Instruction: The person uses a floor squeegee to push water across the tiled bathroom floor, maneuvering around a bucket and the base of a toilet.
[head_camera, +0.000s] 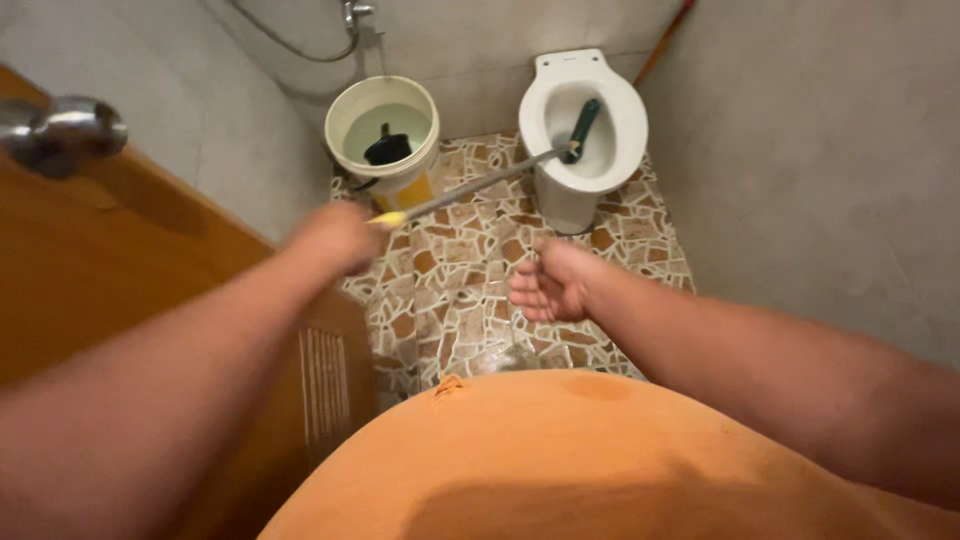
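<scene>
My left hand (335, 237) is closed around the yellow end of a long metal-handled brush (480, 185). The handle runs up and right to a dark green brush head (583, 125) that sits inside the bowl of a white toilet (560, 195). My right hand (550, 282) hangs open above the patterned floor, fingers loosely curled, holding nothing. It is below the brush handle and in front of the toilet.
A white bucket (420, 165) with water and a dark scoop (387, 148) stands left of the toilet. A wooden door (150, 260) with a metal knob (62, 130) is at my left. Grey walls close in on both sides; a stick leans in the far corner.
</scene>
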